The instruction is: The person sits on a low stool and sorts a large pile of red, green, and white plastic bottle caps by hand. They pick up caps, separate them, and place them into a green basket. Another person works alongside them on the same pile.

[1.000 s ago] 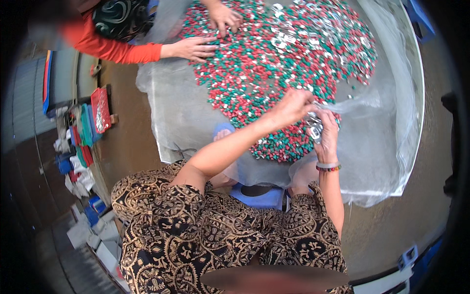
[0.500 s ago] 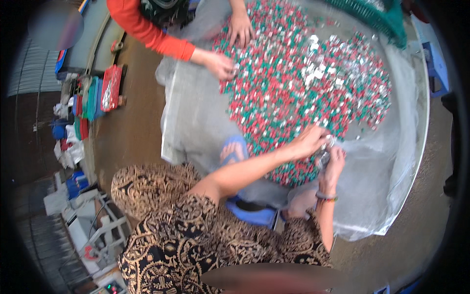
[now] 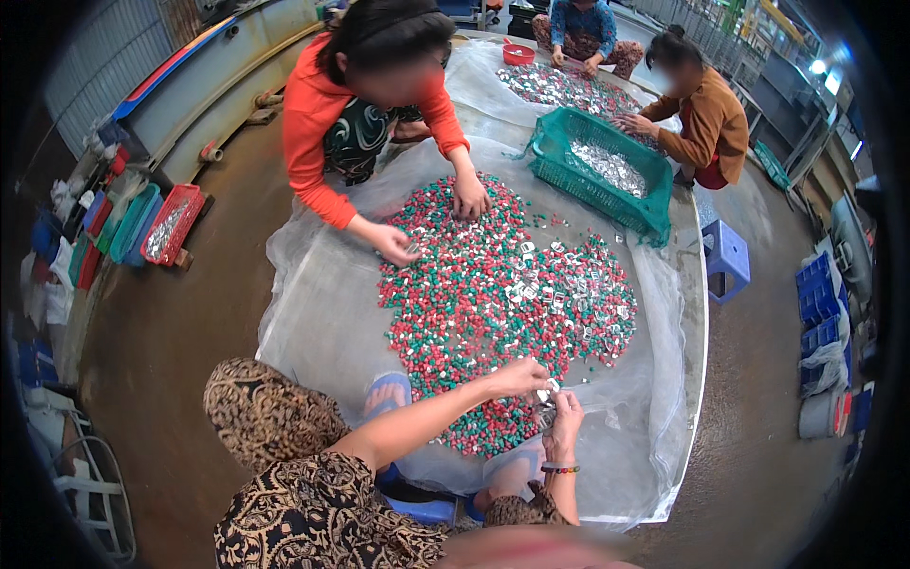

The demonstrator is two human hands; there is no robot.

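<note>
Pile (image 3: 493,303) of small red, green and white pieces, mixed with shiny silver metal bits, spread over a clear plastic sheet (image 3: 313,313) on the floor. Silver bits are densest toward the right half of the pile; the near edge of the pile lies just in front of the person's two hands.

Left hand (image 3: 519,377) reaches across from the lower left, fingers pressed together over the near edge of the pile, tips meeting the right hand. Right hand (image 3: 566,417), with a beaded bracelet at the wrist, is raised just beside it, fingers curled and pinching a small silver piece (image 3: 547,391). Shape of that piece too small to tell; whether the left fingers also grip it cannot be told.

Hidden or unclear: the person's feet in blue sandals show only dimly through the sheet; lower frame edge is blurred. Single pieces in the pile cannot be resolved.

Across the pile, a person in an orange top has both hands down on the far edge of it. A green mesh basket (image 3: 559,171) holding silver bits stands at the far right edge of the sheet, with a person in brown beside it.

Change against the earlier frames: view has tipped up, so the co-workers, basket and blue stool (image 3: 725,256) are now in view. Both hands remain together at the pile's near edge, as before.
</note>
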